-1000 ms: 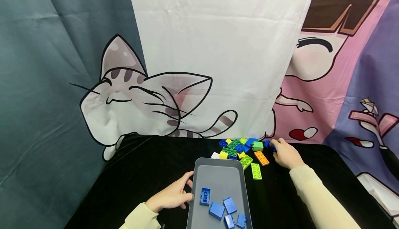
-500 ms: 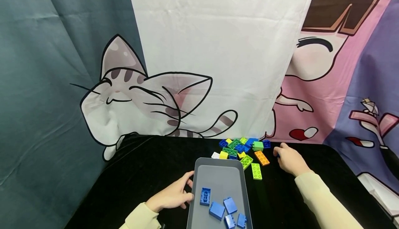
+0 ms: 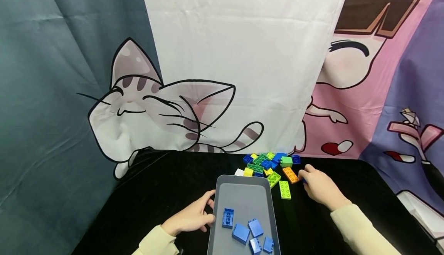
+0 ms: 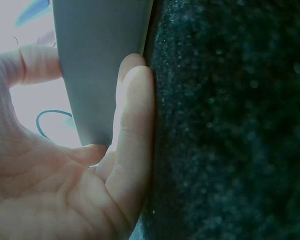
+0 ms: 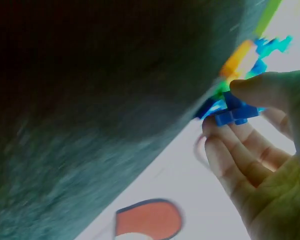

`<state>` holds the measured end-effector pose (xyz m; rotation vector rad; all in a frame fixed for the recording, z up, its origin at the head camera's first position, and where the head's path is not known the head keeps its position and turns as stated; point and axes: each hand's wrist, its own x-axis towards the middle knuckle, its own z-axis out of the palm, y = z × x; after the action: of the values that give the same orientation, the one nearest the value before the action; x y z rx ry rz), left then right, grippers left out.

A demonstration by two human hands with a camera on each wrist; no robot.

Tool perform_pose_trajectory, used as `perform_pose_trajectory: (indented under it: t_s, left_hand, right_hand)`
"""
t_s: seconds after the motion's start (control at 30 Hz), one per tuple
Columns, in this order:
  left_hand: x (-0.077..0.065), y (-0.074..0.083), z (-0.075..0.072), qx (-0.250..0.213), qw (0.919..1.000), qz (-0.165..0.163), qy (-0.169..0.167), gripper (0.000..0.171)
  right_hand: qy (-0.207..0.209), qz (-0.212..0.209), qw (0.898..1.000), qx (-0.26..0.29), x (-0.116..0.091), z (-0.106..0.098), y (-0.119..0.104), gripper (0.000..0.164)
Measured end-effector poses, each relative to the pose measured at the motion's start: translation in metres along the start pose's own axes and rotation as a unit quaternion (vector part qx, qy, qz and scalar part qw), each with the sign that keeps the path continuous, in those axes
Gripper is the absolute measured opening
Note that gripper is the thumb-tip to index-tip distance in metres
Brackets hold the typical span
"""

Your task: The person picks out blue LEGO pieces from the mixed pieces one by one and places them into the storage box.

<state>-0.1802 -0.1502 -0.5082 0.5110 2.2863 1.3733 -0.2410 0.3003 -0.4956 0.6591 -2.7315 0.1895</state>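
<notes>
My right hand (image 3: pixel 320 185) pinches a small blue toy brick (image 5: pixel 235 114) between thumb and fingertips, just right of an orange brick (image 3: pixel 290 175). Most of the held brick is hidden by the fingers in the head view. At the near side of the table, my left hand (image 3: pixel 190 215) rests against the left wall of a grey tray (image 3: pixel 243 195). Its fingers lie fairly straight along the outer wall (image 4: pixel 92 75), with the thumb at the edge. Inside the tray are several blue bricks (image 3: pixel 241 233), one of them with its hollow underside up.
Behind the tray spreads a loose pile of bricks, among them a green brick (image 3: pixel 286 161), a lime brick (image 3: pixel 285 190), a yellow brick (image 3: pixel 248 172) and another blue brick (image 3: pixel 295 159). A black cloth (image 3: pixel 156 185) covers the table. A printed curtain (image 3: pixel 249 66) hangs along the back edge.
My right hand has left the back of the pile with a blue brick, moving toward me and then slightly left. The left hand and the tray stay in place.
</notes>
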Motion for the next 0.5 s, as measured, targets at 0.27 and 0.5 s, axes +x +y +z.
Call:
perform_pose_trajectory:
  t_s: [0.27,0.5]
  left_hand:
    - [0.0,0.001,0.0,-0.001,1.0,0.003,0.001,0.085]
    - [0.0,0.002,-0.001,0.0,1.0,-0.003,0.003,0.085]
  right_hand:
    - [0.035,-0.054,0.995,0.073,-0.001,-0.01,-0.053,0.026]
    - [0.025,-0.1,0.986,0.133,-0.007,-0.023,-0.105,0.028]
